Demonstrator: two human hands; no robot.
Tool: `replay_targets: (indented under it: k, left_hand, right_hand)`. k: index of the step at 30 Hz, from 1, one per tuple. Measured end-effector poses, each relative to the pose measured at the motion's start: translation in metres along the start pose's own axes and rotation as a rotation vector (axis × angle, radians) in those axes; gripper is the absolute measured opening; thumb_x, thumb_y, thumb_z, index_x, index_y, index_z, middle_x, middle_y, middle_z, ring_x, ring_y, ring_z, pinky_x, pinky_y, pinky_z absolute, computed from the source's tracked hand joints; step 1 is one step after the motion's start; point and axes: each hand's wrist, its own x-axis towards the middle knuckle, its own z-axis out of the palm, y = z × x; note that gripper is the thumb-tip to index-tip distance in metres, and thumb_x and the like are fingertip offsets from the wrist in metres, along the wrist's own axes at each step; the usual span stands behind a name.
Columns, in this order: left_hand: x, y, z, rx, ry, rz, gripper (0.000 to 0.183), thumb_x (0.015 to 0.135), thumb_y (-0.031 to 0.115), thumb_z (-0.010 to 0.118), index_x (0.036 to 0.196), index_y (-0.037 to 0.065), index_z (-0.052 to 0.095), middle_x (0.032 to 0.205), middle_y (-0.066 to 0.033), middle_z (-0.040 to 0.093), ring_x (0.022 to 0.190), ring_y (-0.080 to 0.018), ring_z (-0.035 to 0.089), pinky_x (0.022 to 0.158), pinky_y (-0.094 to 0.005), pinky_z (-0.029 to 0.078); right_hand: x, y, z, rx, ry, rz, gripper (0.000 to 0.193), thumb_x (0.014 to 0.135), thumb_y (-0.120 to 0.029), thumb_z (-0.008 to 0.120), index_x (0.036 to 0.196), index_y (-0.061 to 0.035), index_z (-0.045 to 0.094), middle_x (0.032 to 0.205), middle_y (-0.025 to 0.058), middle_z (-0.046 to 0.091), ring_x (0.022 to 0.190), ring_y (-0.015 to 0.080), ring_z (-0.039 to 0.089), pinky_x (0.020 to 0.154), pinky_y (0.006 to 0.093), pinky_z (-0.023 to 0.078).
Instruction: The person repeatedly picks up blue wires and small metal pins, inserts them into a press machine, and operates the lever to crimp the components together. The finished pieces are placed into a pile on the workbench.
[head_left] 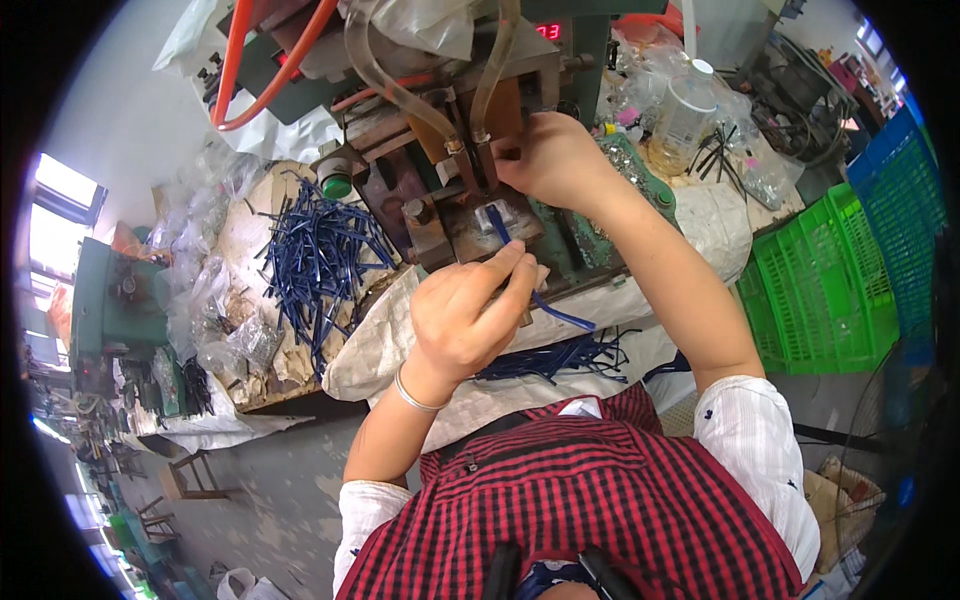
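My left hand (pixel 465 312) pinches a thin blue wire (pixel 562 316) between thumb and fingers. One end of the wire lies on the small metal die block (pixel 488 220) of a bench press (pixel 425 215); the other hangs out to the right, past my fingers. My right hand (pixel 560 165) is at the right side of the press's upright tooling, its fingers curled inward; the fingertips and whatever they hold are hidden. Left of the press lies a heap of blue wires (pixel 318 250). Another bunch of blue wires (pixel 565 358) rests on pale cloth in front of my waist.
Clear hoses (pixel 375 75) and an orange hose (pixel 232 70) hang over the press. Small metal parts (pixel 622 160) fill a green tray at right, near a plastic bottle (pixel 683 115). Green crates (pixel 825 290) stand at the far right. Plastic bags (pixel 205 290) lie left.
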Motion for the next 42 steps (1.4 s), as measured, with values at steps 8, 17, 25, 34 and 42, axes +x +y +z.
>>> replay_targets:
  k: [8, 17, 25, 34, 42]
  left_hand:
    - [-0.004, -0.001, -0.001, 0.009, -0.015, -0.017, 0.021, 0.073, 0.006, 0.083, 0.090, 0.006, 0.073, 0.093, -0.0088, 0.074, 0.059, -0.0139, 0.063, 0.050, -0.0255, 0.047]
    - [-0.005, 0.002, -0.004, -0.013, -0.071, -0.079, 0.027, 0.071, 0.003, 0.084, 0.096, 0.005, 0.073, 0.098, -0.0111, 0.075, 0.065, -0.0176, 0.067, 0.052, -0.0267, 0.049]
    - [-0.069, 0.010, -0.024, 0.032, -0.027, -0.272, 0.030, 0.071, 0.000, 0.082, 0.099, 0.006, 0.074, 0.109, -0.0132, 0.075, 0.068, -0.0188, 0.068, 0.056, -0.0272, 0.051]
    - [-0.069, -0.097, -0.066, 0.409, -0.096, -0.666, 0.010, 0.086, 0.002, 0.069, 0.093, 0.006, 0.074, 0.092, -0.0068, 0.071, 0.080, -0.0243, 0.065, 0.071, -0.0327, 0.052]
    - [-0.164, -0.203, -0.034, 0.641, -0.520, -0.431, 0.017, 0.082, 0.010, 0.064, 0.096, 0.011, 0.073, 0.096, -0.0024, 0.067, 0.090, -0.0255, 0.060, 0.078, -0.0378, 0.050]
  right_hand:
    - [-0.082, 0.060, 0.002, 0.475, 0.706, 0.511, 0.019, 0.089, -0.018, 0.072, 0.097, -0.0007, 0.073, 0.082, 0.0073, 0.072, 0.072, 0.0162, 0.066, 0.069, 0.0296, 0.052]
    - [-0.034, 0.006, -0.008, 0.583, -0.066, 0.418, 0.036, 0.077, -0.031, 0.081, 0.097, -0.0023, 0.074, 0.086, 0.0093, 0.074, 0.078, 0.0184, 0.068, 0.075, 0.0306, 0.052]
    - [0.006, 0.032, 0.019, 0.114, 0.009, -0.228, 0.029, 0.085, -0.036, 0.069, 0.110, -0.0207, 0.073, 0.103, 0.0028, 0.074, 0.101, 0.0246, 0.068, 0.091, 0.0334, 0.053]
    - [-0.012, 0.007, -0.023, 0.450, -0.126, 0.344, 0.021, 0.082, -0.024, 0.072, 0.095, -0.0090, 0.075, 0.097, 0.0095, 0.073, 0.097, 0.0310, 0.067, 0.087, 0.0407, 0.054]
    - [-0.118, 0.057, 0.016, -0.320, 0.289, 0.182, 0.015, 0.077, -0.012, 0.077, 0.088, -0.0021, 0.072, 0.105, 0.0138, 0.068, 0.107, 0.0348, 0.062, 0.091, 0.0456, 0.050]
